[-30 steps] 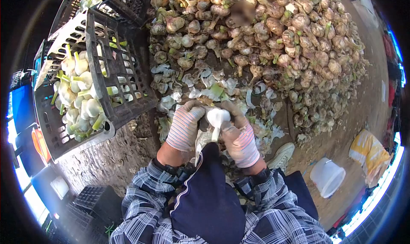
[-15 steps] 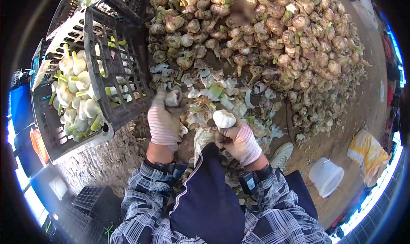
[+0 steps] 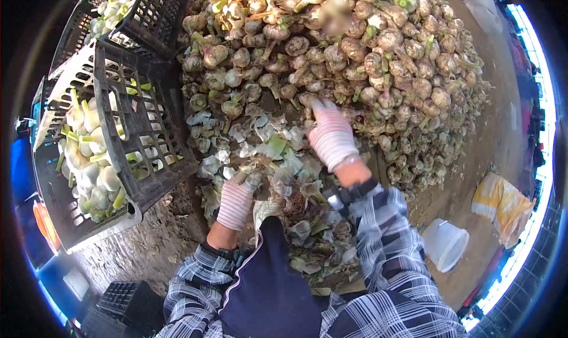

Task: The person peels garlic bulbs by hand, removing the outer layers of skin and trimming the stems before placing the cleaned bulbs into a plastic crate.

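Observation:
My right hand [image 3: 331, 135], in a pink-striped white glove, reaches forward to the near edge of a heap of unpeeled garlic bulbs [image 3: 387, 68]. Its fingers look stretched out among the bulbs, though their dirty tips blend in with them. My left hand [image 3: 235, 202], gloved the same way, is low over the loose garlic skins [image 3: 275, 145], near my knee. Its fingers are curled closed, and whatever may be inside them is hidden.
At the left, a black plastic crate [image 3: 148, 187] holds cleaned white garlic bulbs [image 3: 92, 160]; another crate [image 3: 157, 21] with garlic stands behind it. A white bucket [image 3: 447, 243] and a yellow-and-white sack [image 3: 503, 205] lie at the right. Dark crates [image 3: 127, 302] sit at lower left.
My right hand has moved forward to the heap, and the white garlic bulb it held is gone from it. My left hand has come back toward my knee. The view has shifted slightly.

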`<state>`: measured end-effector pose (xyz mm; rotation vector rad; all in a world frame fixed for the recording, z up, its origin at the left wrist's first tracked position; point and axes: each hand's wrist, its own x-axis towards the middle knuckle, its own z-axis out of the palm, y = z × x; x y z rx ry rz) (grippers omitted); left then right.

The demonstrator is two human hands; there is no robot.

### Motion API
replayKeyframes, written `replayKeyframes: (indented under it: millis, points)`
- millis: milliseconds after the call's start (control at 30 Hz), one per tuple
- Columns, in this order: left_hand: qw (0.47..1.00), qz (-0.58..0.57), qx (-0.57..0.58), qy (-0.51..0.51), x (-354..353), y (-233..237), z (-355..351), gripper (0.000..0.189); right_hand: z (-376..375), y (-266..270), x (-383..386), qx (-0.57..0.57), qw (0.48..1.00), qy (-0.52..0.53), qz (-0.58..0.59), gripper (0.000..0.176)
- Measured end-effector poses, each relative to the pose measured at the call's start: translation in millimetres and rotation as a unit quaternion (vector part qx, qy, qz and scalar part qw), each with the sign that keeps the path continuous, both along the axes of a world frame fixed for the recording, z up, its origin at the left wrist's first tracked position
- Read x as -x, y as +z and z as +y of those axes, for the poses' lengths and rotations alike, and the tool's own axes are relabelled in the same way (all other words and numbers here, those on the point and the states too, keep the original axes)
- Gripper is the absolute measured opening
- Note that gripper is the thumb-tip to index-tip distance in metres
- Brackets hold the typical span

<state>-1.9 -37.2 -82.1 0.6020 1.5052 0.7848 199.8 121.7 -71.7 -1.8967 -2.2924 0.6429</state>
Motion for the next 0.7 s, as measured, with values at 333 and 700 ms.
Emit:
replayKeyframes:
  millis: [333, 700]
  points:
    - [0.992, 0.077, -0.036, -0.09, 4.3, 5.6, 9.1, 0.058, 57.8, -91.9, -0.1, -0.037, 0.903, 0.297, -0.308, 0.035]
    - [0.962, 0.09, -0.212, -0.144, -16.1, 16.4, 28.2, 0.092, -82.7, 7.1, 4.1, 0.336, 0.785, -0.04, 0.519, 0.04]
